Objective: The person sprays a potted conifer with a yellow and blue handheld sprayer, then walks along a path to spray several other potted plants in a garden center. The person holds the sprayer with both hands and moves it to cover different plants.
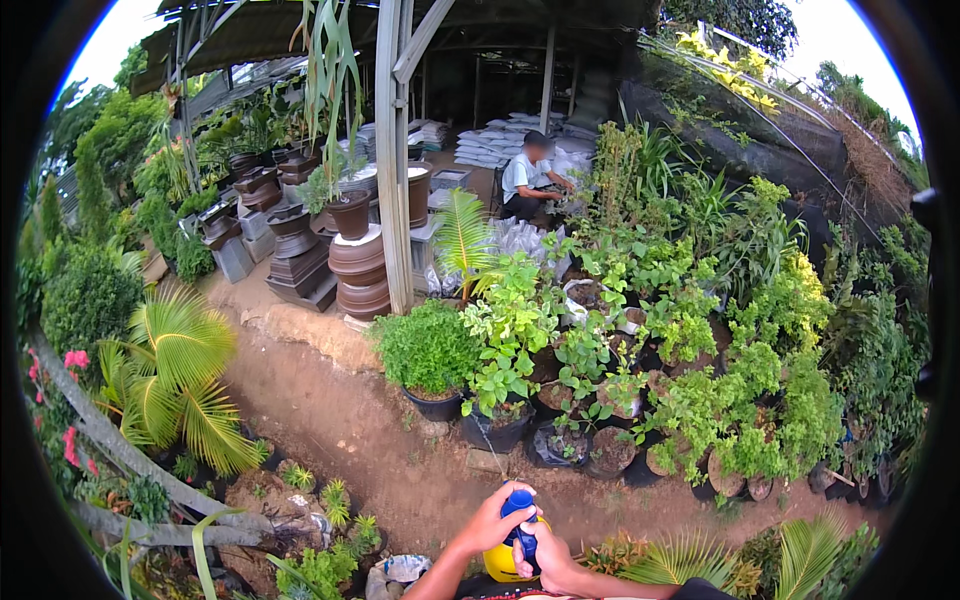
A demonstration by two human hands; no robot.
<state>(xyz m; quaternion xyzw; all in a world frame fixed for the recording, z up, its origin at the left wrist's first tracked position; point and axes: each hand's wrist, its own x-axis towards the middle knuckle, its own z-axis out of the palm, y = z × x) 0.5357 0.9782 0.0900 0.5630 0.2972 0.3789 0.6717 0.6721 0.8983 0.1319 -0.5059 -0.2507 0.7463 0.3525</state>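
Observation:
Close to my body I hold a pressure sprayer with a yellow tank [500, 564] and a blue pump knob [517, 501]. My left hand [487, 525] is wrapped about the blue top from the left, its thumb across the front. My right hand [551, 556] grips the blue handle [529, 547] below it. A thin pale streak [491, 441], apparently spray, runs from the sprayer's top towards a leafy potted plant [501, 375] in a black bag. The nozzle itself is hidden by my fingers.
A dirt path [315, 420] crosses before me. Potted plants [622, 375] crowd its far side, beside a round bushy plant [427, 345]. A metal post [394, 150] and stacked brown pots [360, 270] stand beyond. A person [529, 180] sits near white sacks [487, 142]. Branches [150, 465] reach in at left.

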